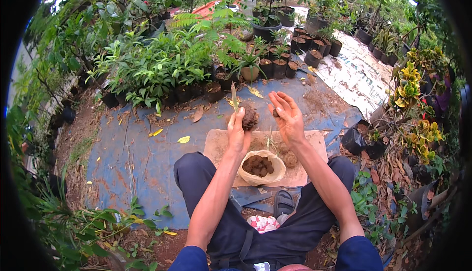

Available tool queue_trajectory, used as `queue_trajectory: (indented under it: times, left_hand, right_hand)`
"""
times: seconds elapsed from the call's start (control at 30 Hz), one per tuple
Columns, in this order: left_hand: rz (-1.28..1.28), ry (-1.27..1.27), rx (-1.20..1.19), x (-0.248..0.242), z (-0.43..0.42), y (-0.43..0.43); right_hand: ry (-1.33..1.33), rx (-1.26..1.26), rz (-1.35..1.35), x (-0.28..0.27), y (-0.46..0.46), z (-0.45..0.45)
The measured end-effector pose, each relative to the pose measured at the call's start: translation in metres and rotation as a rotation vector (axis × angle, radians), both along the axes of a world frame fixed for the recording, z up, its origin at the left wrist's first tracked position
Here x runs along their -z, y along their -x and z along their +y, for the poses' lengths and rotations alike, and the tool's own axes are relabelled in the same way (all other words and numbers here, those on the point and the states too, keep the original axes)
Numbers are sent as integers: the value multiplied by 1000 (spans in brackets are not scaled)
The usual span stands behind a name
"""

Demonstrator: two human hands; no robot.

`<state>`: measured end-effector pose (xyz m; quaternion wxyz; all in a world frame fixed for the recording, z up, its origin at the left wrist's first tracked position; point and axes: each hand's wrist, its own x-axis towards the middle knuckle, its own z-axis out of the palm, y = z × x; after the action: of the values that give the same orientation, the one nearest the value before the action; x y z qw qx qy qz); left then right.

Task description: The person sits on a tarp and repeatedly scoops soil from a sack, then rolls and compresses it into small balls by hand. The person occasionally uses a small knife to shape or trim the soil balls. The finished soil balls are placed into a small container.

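Observation:
My left hand (238, 132) grips a dark clump of soil and roots (250, 117), and a pale green, blade-like cutting (234, 95) stands up beside the thumb. Across from it is my right hand (288, 118), raised with the fingers extended. A small brown lump, apparently soil (275, 113), is pinched at its thumb. Below both hands, a pale sack with a rolled rim (279, 177) holds crumbly brown soil (258, 166). It rests on a tan board (217, 143) between my knees. Fibrous root matter (289, 159) lies on the board, beneath my right forearm.
A blue tarp (121, 160) spreads around the board, with fallen leaves on it. Leafy seedlings (158, 64) and soil-filled black bags (279, 68) line its far side. At the right are a white printed sheet (354, 71), a black planter bag (356, 138) and yellow-green croton (409, 83).

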<state>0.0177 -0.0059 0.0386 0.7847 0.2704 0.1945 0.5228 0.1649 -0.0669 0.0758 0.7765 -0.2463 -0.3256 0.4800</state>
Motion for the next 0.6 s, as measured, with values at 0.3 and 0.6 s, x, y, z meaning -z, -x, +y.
queue_trajectory:
  times: [0.3,0.6]
  left_hand:
    - [84,-199,76,1,-19,-18]
    - [192,-271,73,-2,-18,-14]
  right_hand:
    - [-114,41,-615,-6,17,-5]
    - [-61,259,-1193,-7,17,-10]
